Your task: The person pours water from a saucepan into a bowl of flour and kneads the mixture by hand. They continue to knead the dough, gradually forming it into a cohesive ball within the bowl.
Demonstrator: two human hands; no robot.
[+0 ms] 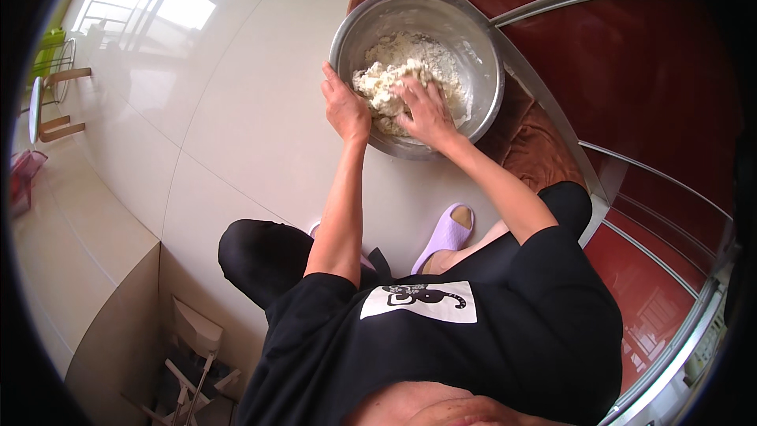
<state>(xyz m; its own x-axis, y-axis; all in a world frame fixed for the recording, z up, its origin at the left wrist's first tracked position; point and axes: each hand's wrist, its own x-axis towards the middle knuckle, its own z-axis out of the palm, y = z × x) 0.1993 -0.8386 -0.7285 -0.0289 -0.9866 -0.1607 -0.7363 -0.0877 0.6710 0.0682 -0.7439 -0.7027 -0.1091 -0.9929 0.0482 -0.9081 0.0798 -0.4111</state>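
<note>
A large stainless steel bowl [482, 41] rests low over the tiled floor in front of me. Inside it lies a lump of shaggy, pale dough [378, 89], with loose flour [414, 41] towards the far wall. My left hand [346, 109] grips the bowl's left rim, thumb side up and fingers around the outside. Reaching in over the near right rim, my right hand [429, 109] has its fingers pressed into the dough. Its fingertips are slightly blurred and partly hidden by dough.
Glossy red cabinets [627, 59] with metal trim run along the right. Brown cloth [532, 148] lies between bowl and cabinets. My lilac slippers [446, 234] are close below the bowl. A stool [59, 124] stands far left, and a folding metal frame [192, 378] at lower left.
</note>
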